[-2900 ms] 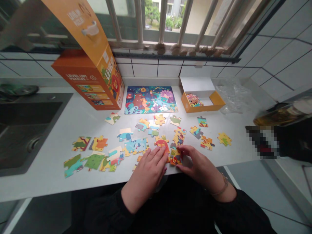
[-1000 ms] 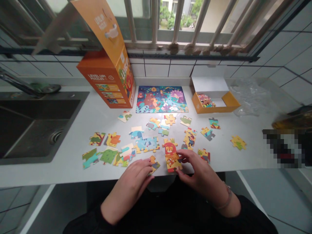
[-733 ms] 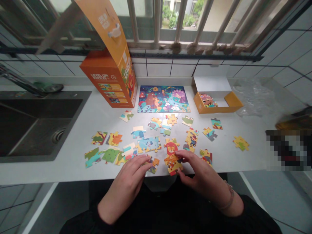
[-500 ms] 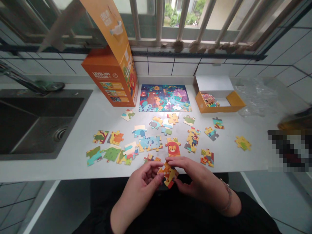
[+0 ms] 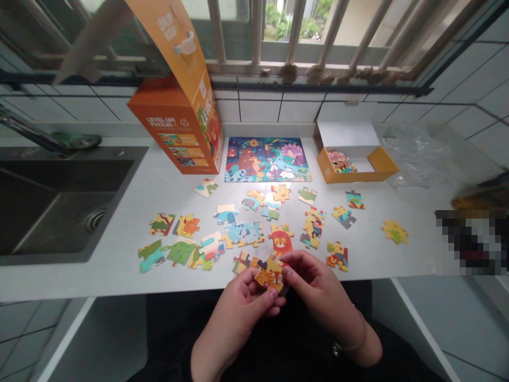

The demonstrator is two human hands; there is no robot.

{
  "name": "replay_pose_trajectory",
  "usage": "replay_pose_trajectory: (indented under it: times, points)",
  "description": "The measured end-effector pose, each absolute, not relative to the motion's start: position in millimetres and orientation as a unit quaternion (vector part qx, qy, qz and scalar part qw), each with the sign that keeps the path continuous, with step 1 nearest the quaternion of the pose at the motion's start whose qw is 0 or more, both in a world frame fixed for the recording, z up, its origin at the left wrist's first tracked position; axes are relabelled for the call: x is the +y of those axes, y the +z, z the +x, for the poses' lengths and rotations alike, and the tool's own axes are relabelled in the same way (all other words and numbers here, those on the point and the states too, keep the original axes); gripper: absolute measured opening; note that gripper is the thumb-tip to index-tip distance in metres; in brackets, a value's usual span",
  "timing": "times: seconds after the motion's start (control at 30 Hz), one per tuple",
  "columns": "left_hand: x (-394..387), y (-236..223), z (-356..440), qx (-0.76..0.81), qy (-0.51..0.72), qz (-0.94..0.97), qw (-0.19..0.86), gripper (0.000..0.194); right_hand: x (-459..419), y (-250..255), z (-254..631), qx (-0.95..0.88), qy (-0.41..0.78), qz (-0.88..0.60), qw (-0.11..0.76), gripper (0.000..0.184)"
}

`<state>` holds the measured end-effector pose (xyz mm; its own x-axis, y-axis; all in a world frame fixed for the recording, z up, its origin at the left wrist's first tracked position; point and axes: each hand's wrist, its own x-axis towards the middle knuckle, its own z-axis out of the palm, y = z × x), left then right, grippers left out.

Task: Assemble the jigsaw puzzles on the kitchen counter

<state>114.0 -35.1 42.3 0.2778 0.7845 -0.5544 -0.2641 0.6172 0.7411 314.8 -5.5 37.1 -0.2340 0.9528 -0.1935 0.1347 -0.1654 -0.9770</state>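
Observation:
A yellow-orange puzzle piece (image 5: 270, 273) with a spotted animal on it is held up at the counter's front edge. My left hand (image 5: 248, 302) pinches its lower left side between thumb and fingers. On the upper right side, my right hand (image 5: 308, 278) grips the same piece with thumb and fingertips. Just beyond the hands lies a red lion puzzle piece (image 5: 281, 240). A brown-and-yellow puzzle piece (image 5: 243, 261) rests left of it, partly covered by my left hand. Farther back are blue elephant puzzle pieces (image 5: 244, 233), joined together.
Several loose pieces spread across the white counter (image 5: 119, 239). Behind them stand an orange puzzle box (image 5: 175, 127), a finished dark-blue forest puzzle (image 5: 268, 159) and an open yellow box (image 5: 360, 172). Clear plastic wrap (image 5: 415, 154) lies at right; a sink (image 5: 67, 207) is at left.
The held piece has been turned and raised a little, so its spotted animal now sits upright. My right hand's fingers have shifted to its upper right edge.

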Motion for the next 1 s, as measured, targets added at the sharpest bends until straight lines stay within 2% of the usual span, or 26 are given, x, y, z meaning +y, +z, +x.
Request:
replay_pose_trajectory:
  times: [0.07,0.17,0.23,0.3,0.43,0.7,1.0]
  points:
    - [-32,44,102,0.538,0.337,0.407,0.657,0.036,-2,38,319,-0.523,0.565,-0.527,0.360,0.034]
    - [-24,42,78,0.575,0.345,0.654,0.351,0.020,3,39,331,-0.501,0.550,-0.562,0.360,0.041]
    - [-22,37,65,0.536,0.307,0.761,0.200,0.025,7,39,338,-0.502,0.531,-0.582,0.357,0.043]
    - [-23,30,58,0.500,0.249,0.819,0.131,0.031,10,38,342,-0.513,0.512,-0.592,0.351,0.044]
    - [-33,19,55,0.464,0.201,0.858,0.090,0.036,18,36,338,-0.540,0.497,-0.594,0.329,0.040]
    - [-41,6,55,0.397,0.255,0.880,0.059,0.037,41,35,299,-0.624,0.466,-0.565,0.273,0.016]
    - [-43,-2,56,0.377,0.282,0.880,0.057,0.037,48,31,278,-0.676,0.408,-0.562,0.247,0.013]
